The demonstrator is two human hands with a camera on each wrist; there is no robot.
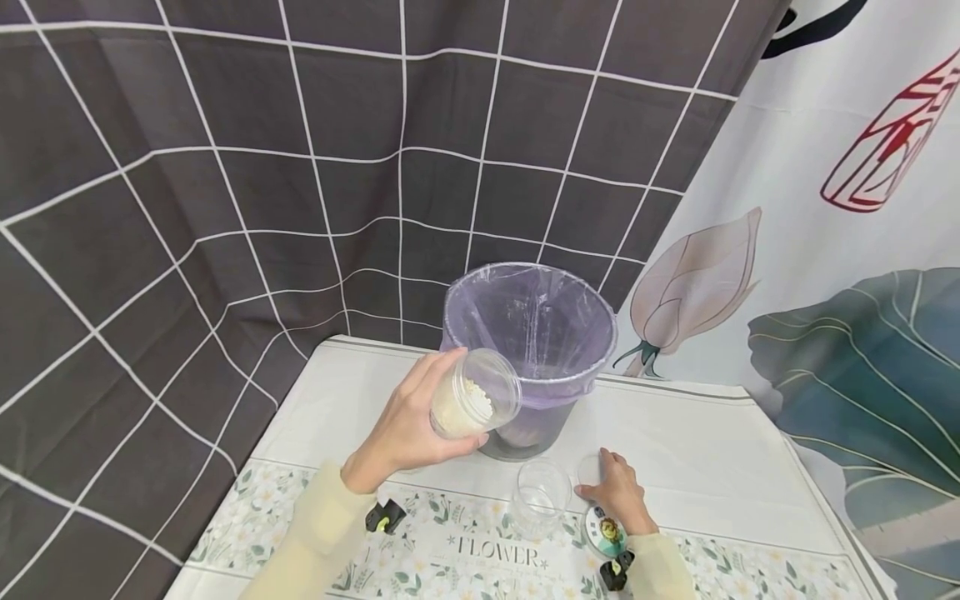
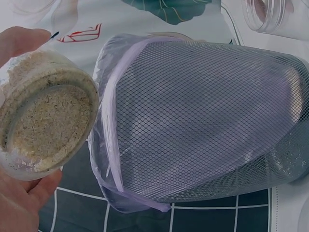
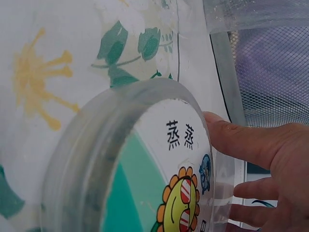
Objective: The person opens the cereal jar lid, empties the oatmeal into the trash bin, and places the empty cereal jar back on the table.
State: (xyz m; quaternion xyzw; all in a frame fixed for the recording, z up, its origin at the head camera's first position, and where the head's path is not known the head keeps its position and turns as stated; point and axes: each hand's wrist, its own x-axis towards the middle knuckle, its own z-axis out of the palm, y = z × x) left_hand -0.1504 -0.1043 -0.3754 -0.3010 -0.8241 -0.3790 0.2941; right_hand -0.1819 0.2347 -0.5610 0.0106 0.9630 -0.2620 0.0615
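My left hand [image 1: 412, 421] grips a clear plastic jar [image 1: 480, 387] partly filled with pale, crumbly grains. The jar is tilted at the near-left rim of a mesh trash bin [image 2: 207, 121] lined with a purple bag [image 1: 525, 325]. Its grain-covered bottom faces the left wrist camera. On the table, my right hand [image 1: 617, 492] rests at a clear round lid [image 1: 590, 469], with thumb and fingers apart. Just below that hand is a printed lid [image 3: 159, 179] with a cartoon sunflower. An upright clear jar [image 1: 538, 500] stands between the bin and the printed lid.
A white table with a floral cloth [image 1: 435, 533] lies under everything. Behind the bin hangs a dark checked curtain [image 1: 337, 192], close to the table's back edge. To the right hangs a white curtain [image 1: 795, 250] with plant prints.
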